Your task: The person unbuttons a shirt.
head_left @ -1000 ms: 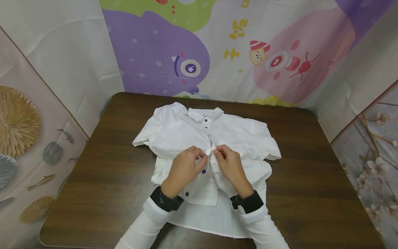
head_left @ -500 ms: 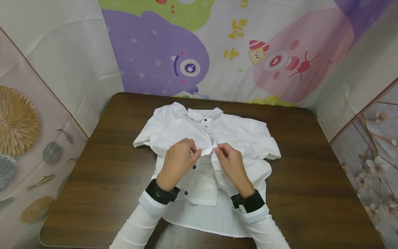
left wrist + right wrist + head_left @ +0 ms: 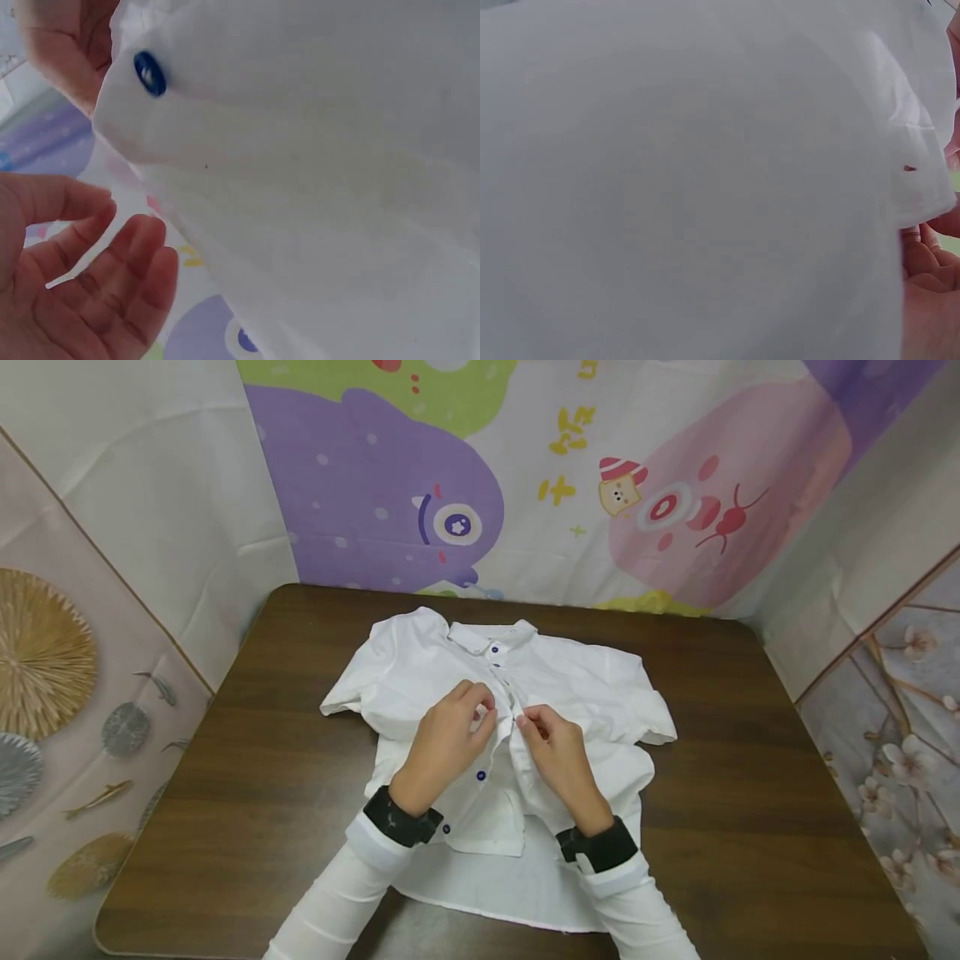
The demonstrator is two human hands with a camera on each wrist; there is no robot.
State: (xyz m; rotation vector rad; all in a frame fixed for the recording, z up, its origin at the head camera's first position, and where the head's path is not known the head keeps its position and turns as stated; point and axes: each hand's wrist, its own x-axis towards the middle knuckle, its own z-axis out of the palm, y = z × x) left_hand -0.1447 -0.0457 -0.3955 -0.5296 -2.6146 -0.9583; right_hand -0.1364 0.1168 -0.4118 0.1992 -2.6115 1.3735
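A white short-sleeved shirt (image 3: 427,668) lies front up on the table, its collar at the far side. Dark blue buttons (image 3: 481,775) run down its front; the top is closed, while the lower front edges lie apart. Over the middle of the placket is my left hand (image 3: 450,735). In the left wrist view this hand (image 3: 97,277) has bent fingers, thumb and forefinger tips close together, with no cloth seen between them. A blue button (image 3: 150,73) shows beside it. My right hand (image 3: 557,756) pinches the shirt's front edge, near a buttonhole (image 3: 910,168) seen in the right wrist view.
The dark brown wooden table (image 3: 750,793) extends on both sides of the shirt. Behind it hangs a cloth backdrop (image 3: 555,552) with cartoon figures. Patterned panels stand at left and right. Black straps (image 3: 401,817) circle both wrists.
My left hand first draws left, lifting the shirt's front edge, then comes back up and right towards the placket, off that edge. The right hand stays nearly still, pinching the cloth.
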